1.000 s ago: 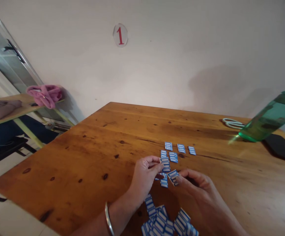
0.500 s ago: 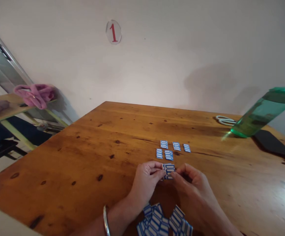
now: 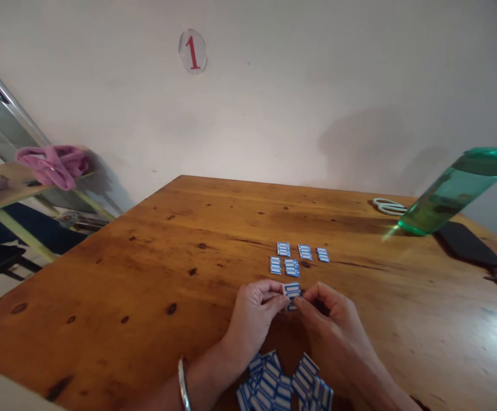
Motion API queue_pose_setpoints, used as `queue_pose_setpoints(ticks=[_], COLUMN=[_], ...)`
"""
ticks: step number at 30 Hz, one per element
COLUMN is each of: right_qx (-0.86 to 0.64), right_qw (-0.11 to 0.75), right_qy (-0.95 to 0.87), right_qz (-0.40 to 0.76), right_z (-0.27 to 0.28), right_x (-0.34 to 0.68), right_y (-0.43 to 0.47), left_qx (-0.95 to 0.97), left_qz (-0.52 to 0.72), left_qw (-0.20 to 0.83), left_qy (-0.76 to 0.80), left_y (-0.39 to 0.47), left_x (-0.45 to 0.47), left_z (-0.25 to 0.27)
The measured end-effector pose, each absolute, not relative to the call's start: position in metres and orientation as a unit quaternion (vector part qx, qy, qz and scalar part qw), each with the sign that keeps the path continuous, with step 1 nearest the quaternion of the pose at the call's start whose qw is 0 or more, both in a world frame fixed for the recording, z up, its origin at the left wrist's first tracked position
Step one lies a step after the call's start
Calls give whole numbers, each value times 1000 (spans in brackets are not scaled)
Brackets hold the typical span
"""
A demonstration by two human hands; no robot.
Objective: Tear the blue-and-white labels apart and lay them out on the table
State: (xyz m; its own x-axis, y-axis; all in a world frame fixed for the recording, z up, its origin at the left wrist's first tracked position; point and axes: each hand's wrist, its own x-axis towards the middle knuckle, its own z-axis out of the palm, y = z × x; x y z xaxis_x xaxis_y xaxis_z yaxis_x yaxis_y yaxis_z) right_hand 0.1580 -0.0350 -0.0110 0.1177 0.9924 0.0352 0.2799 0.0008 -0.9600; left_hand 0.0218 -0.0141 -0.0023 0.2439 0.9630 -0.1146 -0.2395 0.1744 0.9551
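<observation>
Both hands are together over the wooden table [image 3: 158,274], and here's the action: the left hand [image 3: 252,311] has thumb and fingers pinched on the left side of a small blue-and-white striped card [image 3: 292,289], while the right hand [image 3: 332,314] meets it at the lower right edge, thumb and fingers drawn together on it. Whether that's one layer or several, I can't tell. Just beyond them lie five matching pieces in two short rows: a far row of three [image 3: 304,252], spaced apart, and a near row of two [image 3: 292,268]. Closer in, between the forearms, a loose pile of striped cards [image 3: 268,385] overlaps at all angles, right by the silver bangle [image 3: 183,383] on the left wrist. Over on the right, a green bottle [image 3: 454,188] stands looking tilted, a white cable [image 3: 389,206] coiled beside it and a dark flat slab [image 3: 469,244] near its base.
</observation>
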Motion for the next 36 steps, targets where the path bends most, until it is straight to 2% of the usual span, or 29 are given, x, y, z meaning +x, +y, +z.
queue_pose_setpoints(ticks=[15, 20, 24, 36], right_qx=[-600, -539, -464, -442], right_qw=[416, 304, 220, 83], right_qy=[-591, -712, -799, -853], right_qz=[343, 331, 313, 264], right_z=[-4, 3, 0, 6], right_x=[156, 151, 148, 145], right_y=[-39, -45, -50, -57], left_qx=[439, 385, 383, 373], left_qz=[464, 542, 558, 552], left_qw=[629, 604, 596, 614], left_qy=[443, 440, 433, 423], left_y=[-12, -3, -1, -3], left_x=[17, 3, -3, 0], left_z=[10, 19, 20, 21])
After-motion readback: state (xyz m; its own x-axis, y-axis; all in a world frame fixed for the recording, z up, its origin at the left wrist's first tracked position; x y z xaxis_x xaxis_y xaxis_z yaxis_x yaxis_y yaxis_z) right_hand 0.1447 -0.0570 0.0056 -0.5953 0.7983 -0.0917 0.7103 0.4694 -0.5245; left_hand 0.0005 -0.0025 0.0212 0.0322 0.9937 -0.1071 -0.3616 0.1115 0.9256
